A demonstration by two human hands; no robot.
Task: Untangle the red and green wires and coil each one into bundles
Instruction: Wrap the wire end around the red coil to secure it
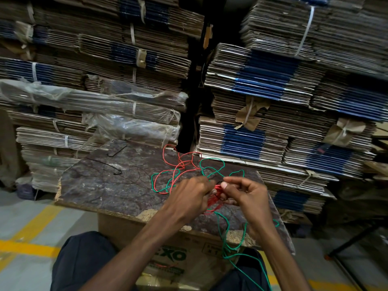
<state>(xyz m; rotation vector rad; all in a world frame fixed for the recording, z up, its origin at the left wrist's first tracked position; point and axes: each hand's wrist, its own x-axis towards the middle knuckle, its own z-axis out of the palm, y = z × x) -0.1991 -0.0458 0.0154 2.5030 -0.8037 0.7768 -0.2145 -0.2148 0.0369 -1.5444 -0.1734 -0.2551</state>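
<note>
- Two hands in play, both up over the near right part of the worn board (117, 185), which sits on one cardboard box (168, 259) with green lettering.
- Two wires to count: one red wire (178, 164), one green wire (212, 162). Loose loops of both are crossed together on the board, just beyond the knuckles.
- Left hand (189, 196) has its fingers curled in, gripping a tight bunch of red wire strands that shows between the two hands.
- Right hand (245, 196) is curled as well, thumb tip up, pinching at that same red bunch from the other side; exactly which strand sits under the thumb I cannot tell.
- So the red wire runs from the bundle between the hands out into open loops at the far edge of the board, well past the fingers.
- The green wire loops near the right hand's fingertips, weaves through the red loops to the left, and another stretch drops below the right wrist, trailing off the board's near edge and down past the box toward the lap.
- One thin black wire (109, 164) lies alone on the far left part of the board, well apart from both hands.
- Behind it all, tied stacks of flattened cartons (273, 101); too many to count.
</note>
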